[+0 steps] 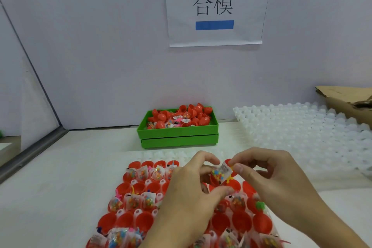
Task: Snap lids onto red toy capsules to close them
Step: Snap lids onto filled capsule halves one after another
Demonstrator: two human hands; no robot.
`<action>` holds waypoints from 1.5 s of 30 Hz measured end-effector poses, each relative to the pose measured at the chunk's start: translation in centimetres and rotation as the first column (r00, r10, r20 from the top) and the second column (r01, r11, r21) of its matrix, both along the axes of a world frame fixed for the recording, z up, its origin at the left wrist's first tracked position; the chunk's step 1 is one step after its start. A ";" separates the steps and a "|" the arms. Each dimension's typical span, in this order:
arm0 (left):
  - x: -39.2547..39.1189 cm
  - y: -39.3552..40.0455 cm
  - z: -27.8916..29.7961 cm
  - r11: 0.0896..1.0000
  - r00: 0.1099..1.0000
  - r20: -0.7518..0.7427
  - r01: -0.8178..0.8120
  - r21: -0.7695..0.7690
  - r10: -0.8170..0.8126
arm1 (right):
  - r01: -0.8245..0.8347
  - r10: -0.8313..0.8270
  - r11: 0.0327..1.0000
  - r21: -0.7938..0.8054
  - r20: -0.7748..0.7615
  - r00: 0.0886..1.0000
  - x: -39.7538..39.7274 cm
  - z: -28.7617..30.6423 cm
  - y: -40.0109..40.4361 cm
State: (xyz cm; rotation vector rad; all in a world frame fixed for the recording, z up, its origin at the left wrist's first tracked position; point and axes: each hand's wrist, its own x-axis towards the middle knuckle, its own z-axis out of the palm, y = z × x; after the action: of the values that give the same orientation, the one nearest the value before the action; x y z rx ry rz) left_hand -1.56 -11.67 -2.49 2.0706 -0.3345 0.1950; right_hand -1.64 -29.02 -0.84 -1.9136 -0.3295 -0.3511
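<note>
Head view: the red capsule (216,177) is up off the tray, held between both hands just above the filled rows, its open mouth facing up and toward the right, a clear toy packet (221,171) sticking out of it. The left hand (187,185) cups the capsule from the left and below, fingers (205,157) curled round it. The right hand (267,175) pinches the packet's top edge from the right. By my read, the packet must go down inside before any lid fits. More open capsule halves (141,219) sit in the white tray (159,154) on the counter (60,187); a green bin (177,137) of capsules stands behind.
</note>
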 end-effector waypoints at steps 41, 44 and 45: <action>0.1 0.1 -0.4 0.999 0.995 0.089 0.049 -0.016 -0.047 | 0.037 0.012 0.977 -0.212 0.224 0.974 -0.3 -0.5 0.6; 0.0 0.1 -0.4 0.998 0.995 0.081 0.055 -0.014 -0.054 | 0.024 0.018 0.977 -0.214 0.193 0.981 -0.2 -0.5 0.5; 0.0 0.1 -0.4 0.998 0.995 0.081 0.056 -0.013 -0.055 | 0.013 0.024 0.977 -0.211 0.173 0.985 -0.3 -0.5 0.5</action>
State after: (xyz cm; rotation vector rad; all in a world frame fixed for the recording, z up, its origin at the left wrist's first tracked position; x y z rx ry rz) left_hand -1.53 -11.59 -2.87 2.0393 -0.4379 0.2475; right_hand -1.92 -28.51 -1.34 -2.0948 -0.5058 -0.4985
